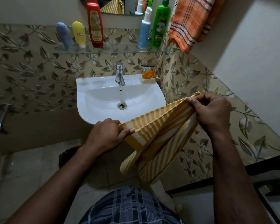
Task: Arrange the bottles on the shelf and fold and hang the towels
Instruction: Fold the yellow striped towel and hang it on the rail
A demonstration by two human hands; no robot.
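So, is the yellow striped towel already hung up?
No, the left hand and right hand both grip the yellow striped towel in front of the sink.

Glass shelf, five bottles standing

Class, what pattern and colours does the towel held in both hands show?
The towel has yellow and white stripes, seen best in the head view.

A yellow towel with white stripes, an orange checked towel with dark and white lines, grey-blue, yellow, red, blue-and-white and green bottles, a white sink, beige wall tiles with brown leaves, and blue plaid shorts.
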